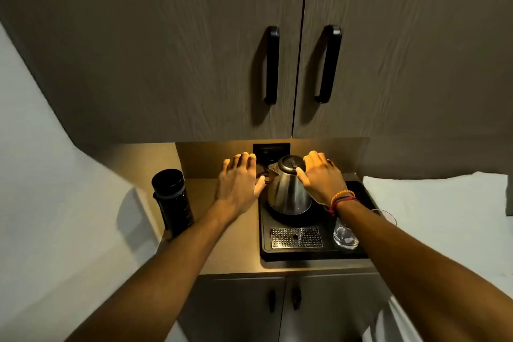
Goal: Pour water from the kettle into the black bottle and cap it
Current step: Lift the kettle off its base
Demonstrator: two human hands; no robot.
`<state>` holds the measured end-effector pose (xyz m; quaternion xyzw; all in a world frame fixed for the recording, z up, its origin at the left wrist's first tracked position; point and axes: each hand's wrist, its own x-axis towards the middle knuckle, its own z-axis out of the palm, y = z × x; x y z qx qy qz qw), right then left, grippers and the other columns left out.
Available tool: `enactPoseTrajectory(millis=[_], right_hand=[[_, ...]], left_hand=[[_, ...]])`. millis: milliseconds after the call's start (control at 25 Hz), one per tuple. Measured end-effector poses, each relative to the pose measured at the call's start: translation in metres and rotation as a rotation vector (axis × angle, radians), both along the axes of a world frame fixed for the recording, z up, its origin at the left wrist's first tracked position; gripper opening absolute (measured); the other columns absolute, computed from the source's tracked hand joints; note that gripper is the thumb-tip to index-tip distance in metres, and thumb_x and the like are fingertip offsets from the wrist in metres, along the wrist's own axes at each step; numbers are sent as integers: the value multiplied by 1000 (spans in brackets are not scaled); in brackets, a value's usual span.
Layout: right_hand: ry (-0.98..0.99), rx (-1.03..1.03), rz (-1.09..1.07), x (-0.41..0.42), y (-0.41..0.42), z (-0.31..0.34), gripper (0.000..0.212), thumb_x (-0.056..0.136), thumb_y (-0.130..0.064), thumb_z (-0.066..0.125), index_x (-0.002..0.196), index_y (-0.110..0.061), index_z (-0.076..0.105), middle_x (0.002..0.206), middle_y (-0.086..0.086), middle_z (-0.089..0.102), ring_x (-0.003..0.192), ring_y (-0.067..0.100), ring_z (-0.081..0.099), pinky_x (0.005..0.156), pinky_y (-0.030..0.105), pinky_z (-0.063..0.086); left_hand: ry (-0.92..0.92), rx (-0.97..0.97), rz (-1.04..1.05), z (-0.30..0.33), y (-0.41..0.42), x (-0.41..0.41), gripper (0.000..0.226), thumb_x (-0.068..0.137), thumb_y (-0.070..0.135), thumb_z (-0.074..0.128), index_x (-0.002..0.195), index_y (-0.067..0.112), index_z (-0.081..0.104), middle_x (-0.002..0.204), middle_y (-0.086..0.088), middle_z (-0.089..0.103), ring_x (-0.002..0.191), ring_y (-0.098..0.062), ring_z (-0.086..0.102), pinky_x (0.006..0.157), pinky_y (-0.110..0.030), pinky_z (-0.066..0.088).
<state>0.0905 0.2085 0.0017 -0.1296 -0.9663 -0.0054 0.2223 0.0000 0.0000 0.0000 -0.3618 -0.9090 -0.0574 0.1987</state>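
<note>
A steel kettle (288, 189) with a black lid stands on its base on the black tray (305, 254). My right hand (322, 175) hovers over the kettle's handle side, fingers spread, thumb near the lid lever; I cannot tell if it touches. My left hand (240, 178) hangs open just left of the kettle, above the counter. The black bottle (172, 201) stands upright with its cap on at the counter's left edge, apart from both hands.
A clear glass (347, 234) sits on the tray's right side under my right forearm. A metal drip grate (296, 237) lies at the tray's front. Cabinet doors with black handles hang overhead. A wall socket (270, 151) is behind the kettle.
</note>
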Motion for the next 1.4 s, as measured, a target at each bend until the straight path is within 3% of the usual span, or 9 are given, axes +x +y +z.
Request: enactPoseTrajectory(millis=[160, 360, 520, 720, 800, 920, 1000, 1200, 1400], right_hand=[[-88, -272, -127, -38, 29, -5, 49, 90, -52, 42, 105, -9, 59, 113, 11, 58, 108, 29, 56, 87, 41, 47], [-342, -302, -103, -82, 46, -6, 63, 90, -58, 39, 114, -5, 62, 123, 17, 62, 119, 36, 54, 103, 51, 41], [-265, -287, -39, -93, 52, -12, 39, 88, -42, 45, 84, -9, 65, 91, 15, 68, 91, 33, 64, 85, 37, 45], [-227, -356, -23, -94, 52, -9, 36, 89, -35, 45, 87, -7, 67, 95, 19, 70, 81, 32, 57, 73, 34, 44], [-187, -494, -1, -92, 58, -6, 28, 91, -28, 46, 93, -7, 65, 106, 23, 67, 89, 36, 59, 75, 37, 46], [-107, -778, -44, -85, 75, -11, 30, 95, -10, 40, 109, 5, 62, 122, 29, 62, 116, 46, 56, 92, 45, 43], [-99, -953, -145, -76, 86, -18, 38, 96, -13, 34, 114, 7, 60, 125, 31, 60, 121, 46, 53, 97, 44, 42], [-48, -1026, -206, -65, 77, -22, 38, 90, -16, 30, 83, 9, 57, 99, 36, 61, 105, 50, 56, 77, 44, 42], [-14, -1054, -224, -69, 66, -21, 37, 95, -15, 29, 92, 9, 58, 125, 33, 55, 126, 44, 44, 106, 49, 32]], left_hand=[[-57, 12, 92, -12, 17, -30, 63, 97, 54, 42, 141, 10, 44, 139, -12, 52, 128, -26, 49, 109, -48, 38], [-73, -15, 135, -23, 40, -47, 63, 97, 56, 40, 140, 10, 45, 135, -10, 53, 125, -25, 51, 108, -48, 38], [-96, -22, 179, -33, 47, -54, 64, 98, 57, 40, 141, 10, 44, 137, -10, 53, 127, -26, 50, 110, -49, 37], [-141, -16, 207, -35, 43, -61, 66, 97, 57, 42, 143, 9, 42, 140, -11, 52, 130, -26, 49, 114, -51, 33], [-155, 10, 208, -30, 41, -65, 67, 97, 57, 44, 144, 8, 42, 142, -12, 52, 133, -27, 48, 116, -52, 29], [-135, 38, 213, -21, 37, -69, 68, 96, 58, 46, 142, 8, 46, 142, -14, 54, 135, -29, 47, 118, -52, 28], [-130, 51, 216, -15, 31, -71, 68, 96, 58, 46, 142, 8, 46, 144, -14, 52, 137, -29, 45, 118, -53, 27], [-129, 1, 279, -4, 3, -77, 74, 96, 62, 42, 147, 10, 39, 152, -13, 43, 144, -31, 35, 120, -56, 19], [-140, -72, 354, 5, -38, -87, 82, 92, 70, 40, 152, 16, 29, 160, -9, 30, 150, -31, 22, 119, -63, 10]])
